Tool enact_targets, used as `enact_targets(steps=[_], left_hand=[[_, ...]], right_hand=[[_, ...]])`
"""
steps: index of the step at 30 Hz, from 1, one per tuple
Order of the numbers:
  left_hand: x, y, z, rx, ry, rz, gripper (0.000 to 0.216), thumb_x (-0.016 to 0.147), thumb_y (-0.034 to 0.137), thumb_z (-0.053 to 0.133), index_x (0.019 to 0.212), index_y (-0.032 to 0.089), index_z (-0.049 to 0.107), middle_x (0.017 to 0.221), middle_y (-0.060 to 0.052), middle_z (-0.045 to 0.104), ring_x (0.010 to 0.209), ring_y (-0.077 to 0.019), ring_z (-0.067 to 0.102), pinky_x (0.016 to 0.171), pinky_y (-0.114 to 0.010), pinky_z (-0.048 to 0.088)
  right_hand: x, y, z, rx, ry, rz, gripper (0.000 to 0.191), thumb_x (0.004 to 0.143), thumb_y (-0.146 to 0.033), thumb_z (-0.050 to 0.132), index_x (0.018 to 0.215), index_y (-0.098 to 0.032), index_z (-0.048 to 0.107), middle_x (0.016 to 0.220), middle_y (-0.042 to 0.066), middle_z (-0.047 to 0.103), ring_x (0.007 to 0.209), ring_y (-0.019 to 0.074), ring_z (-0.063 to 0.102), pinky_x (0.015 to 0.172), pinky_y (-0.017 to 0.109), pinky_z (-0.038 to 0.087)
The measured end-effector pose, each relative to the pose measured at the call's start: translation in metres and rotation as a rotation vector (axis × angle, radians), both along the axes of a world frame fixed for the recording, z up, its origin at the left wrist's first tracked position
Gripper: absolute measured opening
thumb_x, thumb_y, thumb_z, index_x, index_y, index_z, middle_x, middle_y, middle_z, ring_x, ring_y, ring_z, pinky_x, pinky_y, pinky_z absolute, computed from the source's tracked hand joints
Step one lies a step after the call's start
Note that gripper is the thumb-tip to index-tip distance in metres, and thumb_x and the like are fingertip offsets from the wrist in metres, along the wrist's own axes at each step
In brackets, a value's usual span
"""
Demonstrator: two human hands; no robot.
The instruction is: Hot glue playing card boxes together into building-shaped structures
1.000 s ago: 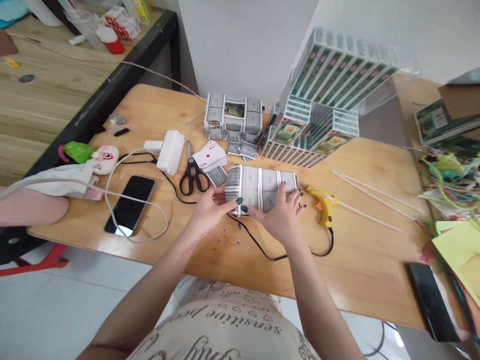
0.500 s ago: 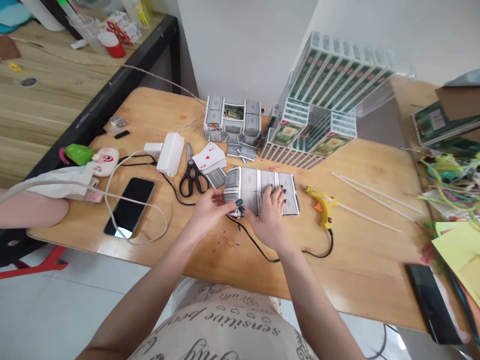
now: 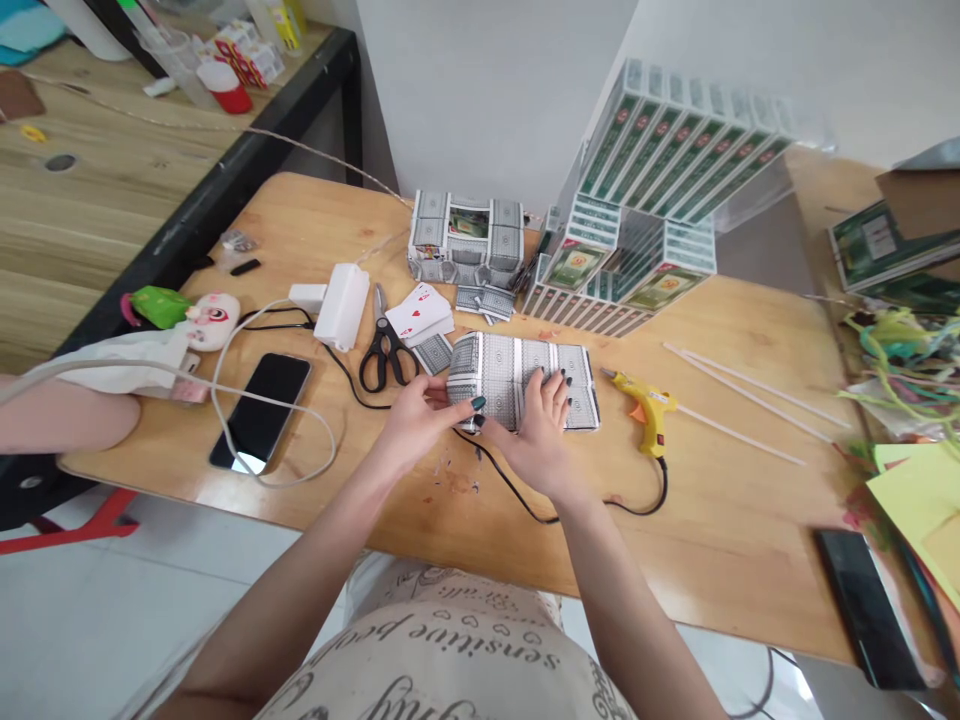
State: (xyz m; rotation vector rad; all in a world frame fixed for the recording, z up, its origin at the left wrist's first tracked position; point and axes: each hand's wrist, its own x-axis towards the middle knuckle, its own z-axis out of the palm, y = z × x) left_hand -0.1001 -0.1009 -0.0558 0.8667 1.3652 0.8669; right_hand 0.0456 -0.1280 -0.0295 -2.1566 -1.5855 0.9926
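Observation:
A grey patterned panel made of joined playing cards (image 3: 517, 375) lies on the wooden table (image 3: 735, 500) in front of me. My left hand (image 3: 420, 420) pinches the panel's left end, thumb on top. My right hand (image 3: 536, 430) lies flat on the panel's middle with its fingers stretched out and pressing down. A yellow glue gun (image 3: 649, 410) rests just right of the panel, its black cord running under my right wrist.
Scissors (image 3: 384, 350), loose cards (image 3: 420, 315), a white charger (image 3: 341, 305) and a phone (image 3: 261, 408) lie to the left. A card-built box (image 3: 466, 238) and stacked green card packs (image 3: 637, 210) stand behind. Glue sticks (image 3: 742, 400) and coloured paper (image 3: 915, 500) lie right. Another person's arm (image 3: 60, 415) rests at far left.
My right hand slid left from the panel's right end onto its middle. The left hand kept its grip on the left end.

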Motion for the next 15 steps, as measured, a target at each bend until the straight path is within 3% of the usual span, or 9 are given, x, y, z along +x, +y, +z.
enact_targets(steps=[5,15], left_hand=[[0.0007,-0.0004,0.0015,-0.016,-0.009,0.007,0.039,0.056,0.025,0.079,0.084,0.014,0.055,0.08,-0.002,0.065,0.077,-0.0154,0.063,0.074,-0.031,0.051],[0.0007,0.0006,0.0014,-0.01,0.002,0.003,0.039,0.057,0.024,0.079,0.085,0.014,0.055,0.08,-0.003,0.065,0.077,-0.0167,0.064,0.073,-0.032,0.051]], right_hand=[[0.0024,-0.0007,-0.0011,0.01,0.037,-0.027,0.084,0.075,-0.033,0.049,0.143,0.0,0.012,0.152,0.028,-0.005,0.14,0.0339,-0.014,0.11,0.056,0.004],[-0.0005,-0.0033,-0.0081,0.088,-0.014,-0.031,0.09,0.074,-0.041,0.053,0.144,-0.003,0.011,0.152,0.028,-0.001,0.141,0.0362,-0.01,0.108,0.059,0.008]])
